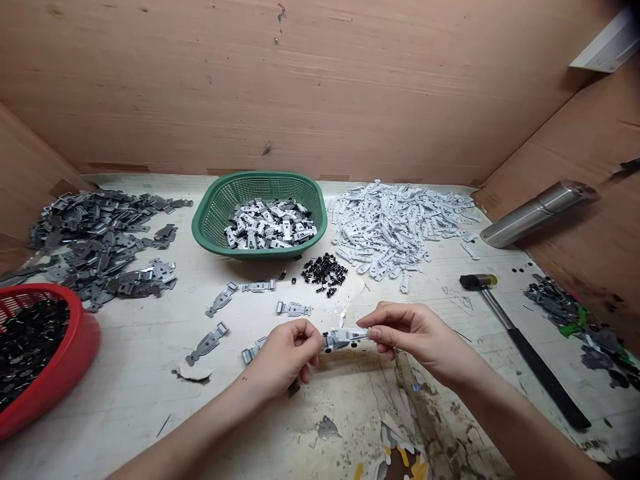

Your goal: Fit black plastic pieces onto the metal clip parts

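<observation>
Between my hands is a small toy race car (346, 338) with a white top, a grey base and black wheels. My left hand (287, 353) pinches its left end, and the thumb and fingers of my right hand (417, 335) grip its narrow white right end. Several loose grey car bases lie left of my hands, among them one base (207, 343) and another base (294, 309) farther back. A base (253, 350) is partly covered by my left hand. Just behind the car is a heap of small black parts (324, 272).
A green basket (259, 253) holds white-topped cars. Beside it are a pile of white car tops (395, 223) and a pile of grey bases (107, 240). A red basket (83, 340) holds black parts. At right lie a hammer (530, 353) and a leaning metal cylinder (543, 212).
</observation>
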{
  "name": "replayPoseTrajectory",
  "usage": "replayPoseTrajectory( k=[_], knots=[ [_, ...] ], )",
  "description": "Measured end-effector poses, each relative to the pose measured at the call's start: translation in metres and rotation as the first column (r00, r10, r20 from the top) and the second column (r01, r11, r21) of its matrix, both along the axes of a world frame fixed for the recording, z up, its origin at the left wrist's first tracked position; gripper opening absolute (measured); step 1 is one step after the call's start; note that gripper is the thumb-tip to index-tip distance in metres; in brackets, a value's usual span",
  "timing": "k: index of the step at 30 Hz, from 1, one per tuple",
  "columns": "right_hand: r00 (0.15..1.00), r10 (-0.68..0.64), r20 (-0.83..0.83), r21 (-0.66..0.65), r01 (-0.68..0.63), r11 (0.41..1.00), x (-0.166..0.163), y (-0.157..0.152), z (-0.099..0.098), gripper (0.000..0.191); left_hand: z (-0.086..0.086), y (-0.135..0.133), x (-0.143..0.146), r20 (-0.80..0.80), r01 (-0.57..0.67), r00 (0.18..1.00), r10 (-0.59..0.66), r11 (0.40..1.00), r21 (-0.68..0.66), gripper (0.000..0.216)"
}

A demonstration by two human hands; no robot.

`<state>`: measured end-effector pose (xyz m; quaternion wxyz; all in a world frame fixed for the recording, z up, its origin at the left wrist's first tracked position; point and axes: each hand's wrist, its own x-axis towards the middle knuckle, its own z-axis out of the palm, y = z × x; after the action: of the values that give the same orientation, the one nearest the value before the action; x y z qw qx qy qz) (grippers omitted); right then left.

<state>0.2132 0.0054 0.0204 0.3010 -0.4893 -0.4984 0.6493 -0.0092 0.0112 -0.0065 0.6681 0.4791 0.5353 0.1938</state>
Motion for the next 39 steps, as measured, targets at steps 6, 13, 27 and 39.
replayPoseTrajectory(
  k=[6,13,27,39],
  knots=[
    [0.999,-0.001,-0.034,-0.068,-0.002,0.998,-0.007,0.0,-0.003,0.019,0.002,-0.001,0.002,-0.004,-0.008,1.0,0.008,1.0,-0.018,0.025],
    [0.998,-0.015,-0.063,-0.08,0.01,0.997,-0.016,0.002,-0.009,0.025,0.001,-0.001,0.002,0.011,-0.003,1.0,0.003,1.0,-0.012,0.024],
    [0.992,-0.109,-0.068,-0.083,0.103,0.991,-0.015,0.003,-0.014,0.028,0.003,-0.003,0.003,0.038,0.011,0.999,-0.011,1.0,-0.005,0.025],
    [0.985,-0.162,-0.067,-0.112,0.154,0.982,-0.018,0.001,-0.015,0.03,0.001,-0.004,0.003,0.027,-0.006,1.0,0.005,0.999,0.037,0.024]
  ],
)
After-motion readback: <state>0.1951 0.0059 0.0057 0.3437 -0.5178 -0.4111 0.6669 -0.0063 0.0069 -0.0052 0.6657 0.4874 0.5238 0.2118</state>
